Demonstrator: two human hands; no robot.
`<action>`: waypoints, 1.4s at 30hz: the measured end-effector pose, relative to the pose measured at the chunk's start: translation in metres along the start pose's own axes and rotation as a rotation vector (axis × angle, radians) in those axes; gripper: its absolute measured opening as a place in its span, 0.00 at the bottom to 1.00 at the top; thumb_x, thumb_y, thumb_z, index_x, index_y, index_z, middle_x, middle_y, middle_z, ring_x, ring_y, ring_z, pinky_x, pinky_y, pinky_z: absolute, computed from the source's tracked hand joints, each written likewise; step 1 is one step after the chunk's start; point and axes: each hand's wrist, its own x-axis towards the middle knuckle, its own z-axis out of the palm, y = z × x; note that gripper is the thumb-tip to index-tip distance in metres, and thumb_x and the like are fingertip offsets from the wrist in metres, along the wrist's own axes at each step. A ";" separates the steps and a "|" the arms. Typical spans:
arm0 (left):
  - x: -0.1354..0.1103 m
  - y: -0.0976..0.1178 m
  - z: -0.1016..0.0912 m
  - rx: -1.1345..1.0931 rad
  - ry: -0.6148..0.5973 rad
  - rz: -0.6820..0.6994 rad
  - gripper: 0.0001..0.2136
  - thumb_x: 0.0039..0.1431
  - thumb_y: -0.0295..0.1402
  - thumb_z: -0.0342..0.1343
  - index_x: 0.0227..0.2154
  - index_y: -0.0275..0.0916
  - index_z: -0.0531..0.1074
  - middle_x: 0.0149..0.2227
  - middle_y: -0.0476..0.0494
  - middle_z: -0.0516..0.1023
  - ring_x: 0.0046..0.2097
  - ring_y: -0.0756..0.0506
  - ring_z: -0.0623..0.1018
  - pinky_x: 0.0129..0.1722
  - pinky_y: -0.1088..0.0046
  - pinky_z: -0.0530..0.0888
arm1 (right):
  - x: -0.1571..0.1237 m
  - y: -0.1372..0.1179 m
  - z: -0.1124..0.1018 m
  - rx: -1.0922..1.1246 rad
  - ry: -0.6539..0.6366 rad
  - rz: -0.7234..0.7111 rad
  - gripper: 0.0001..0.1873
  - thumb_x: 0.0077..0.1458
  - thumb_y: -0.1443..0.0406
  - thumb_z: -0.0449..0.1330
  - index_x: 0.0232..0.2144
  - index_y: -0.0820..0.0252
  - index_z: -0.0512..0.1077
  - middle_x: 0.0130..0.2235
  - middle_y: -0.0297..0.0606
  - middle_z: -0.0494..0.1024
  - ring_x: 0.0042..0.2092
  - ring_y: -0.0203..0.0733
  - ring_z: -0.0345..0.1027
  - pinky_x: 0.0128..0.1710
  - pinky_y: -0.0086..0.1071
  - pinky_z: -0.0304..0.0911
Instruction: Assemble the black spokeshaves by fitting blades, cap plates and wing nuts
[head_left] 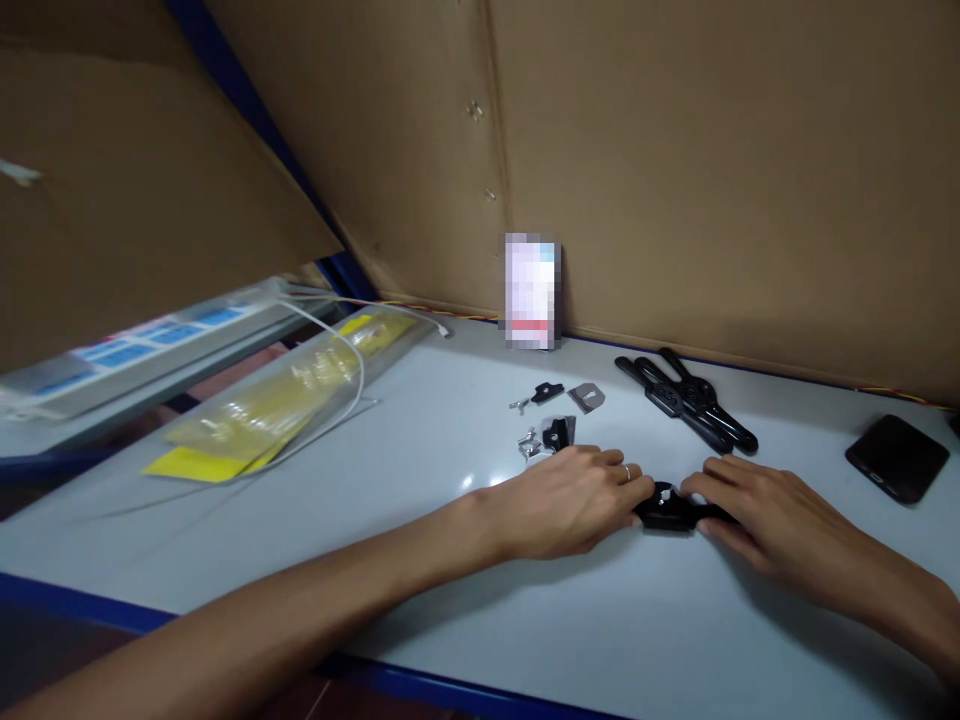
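Between my two hands is a black spokeshave [669,515], with a silver wing screw [665,495] on its middle. My left hand [577,500], a ring on one finger, is closed round the left handle. Closed on the right handle is my right hand [757,510]. Just behind my left hand lie a black cap piece [556,434] and several wing screws [528,442], partly hidden by the hand. Farther back are another black cap piece [548,391], a grey slotted blade [587,397] and a loose wing screw [519,405].
Several black spokeshave bodies [686,398] lie crossed behind my right hand. A dark phone [896,458] lies at the right. A blurred upright screen [531,292] leans on the cardboard wall [712,180]. At left are a yellow plastic-wrapped packet [285,400], a white cable [362,365] and a power strip [150,345].
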 end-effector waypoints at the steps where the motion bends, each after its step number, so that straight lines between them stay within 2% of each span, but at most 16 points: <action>1: 0.000 0.000 0.000 -0.004 0.002 -0.006 0.06 0.69 0.34 0.56 0.39 0.37 0.68 0.36 0.46 0.79 0.36 0.44 0.75 0.32 0.64 0.66 | 0.000 0.001 0.001 0.008 0.006 -0.004 0.12 0.62 0.69 0.56 0.47 0.52 0.70 0.41 0.37 0.75 0.39 0.45 0.71 0.35 0.37 0.60; 5: 0.000 0.000 0.001 -0.029 0.002 -0.035 0.06 0.70 0.34 0.55 0.41 0.36 0.69 0.36 0.45 0.79 0.36 0.45 0.76 0.32 0.64 0.67 | -0.002 0.003 0.003 -0.006 0.051 -0.026 0.22 0.62 0.69 0.55 0.57 0.48 0.68 0.43 0.38 0.75 0.39 0.44 0.71 0.35 0.36 0.62; 9: 0.000 0.001 0.001 -0.036 -0.008 -0.037 0.11 0.70 0.34 0.56 0.50 0.34 0.68 0.39 0.44 0.79 0.39 0.44 0.77 0.33 0.64 0.68 | -0.002 0.001 0.003 -0.020 0.069 -0.028 0.22 0.63 0.69 0.55 0.57 0.48 0.70 0.41 0.38 0.75 0.38 0.44 0.71 0.35 0.36 0.63; 18: 0.000 0.000 0.003 -0.046 0.028 -0.017 0.12 0.69 0.33 0.55 0.52 0.35 0.68 0.38 0.44 0.79 0.38 0.44 0.77 0.33 0.66 0.69 | -0.001 0.002 -0.001 0.035 0.037 -0.007 0.22 0.62 0.69 0.56 0.56 0.47 0.71 0.40 0.37 0.75 0.37 0.43 0.72 0.36 0.36 0.64; 24: 0.000 0.001 0.000 -0.039 -0.005 -0.025 0.15 0.70 0.34 0.55 0.56 0.35 0.67 0.39 0.44 0.80 0.38 0.44 0.77 0.32 0.65 0.69 | 0.000 -0.001 -0.003 0.037 0.016 0.014 0.20 0.63 0.70 0.55 0.54 0.47 0.71 0.41 0.37 0.75 0.39 0.44 0.72 0.37 0.38 0.64; 28: 0.000 0.000 0.000 -0.058 -0.016 -0.028 0.13 0.70 0.34 0.56 0.53 0.35 0.68 0.39 0.44 0.79 0.39 0.44 0.77 0.33 0.66 0.69 | -0.001 0.001 -0.001 0.050 0.011 0.016 0.16 0.62 0.69 0.56 0.50 0.49 0.71 0.42 0.37 0.76 0.39 0.45 0.72 0.37 0.37 0.63; 33: 0.000 0.000 0.002 -0.053 -0.001 -0.045 0.07 0.70 0.35 0.55 0.43 0.35 0.71 0.37 0.44 0.78 0.37 0.44 0.77 0.33 0.65 0.68 | -0.001 -0.001 -0.003 0.041 0.021 0.014 0.08 0.62 0.67 0.56 0.42 0.54 0.72 0.39 0.37 0.75 0.37 0.44 0.70 0.35 0.37 0.61; 42: 0.001 0.000 0.001 0.025 0.029 0.022 0.06 0.70 0.33 0.55 0.37 0.37 0.70 0.34 0.46 0.78 0.35 0.44 0.75 0.30 0.64 0.66 | -0.002 -0.002 -0.002 0.004 0.022 -0.005 0.08 0.62 0.69 0.54 0.38 0.53 0.72 0.37 0.36 0.74 0.35 0.44 0.69 0.32 0.35 0.57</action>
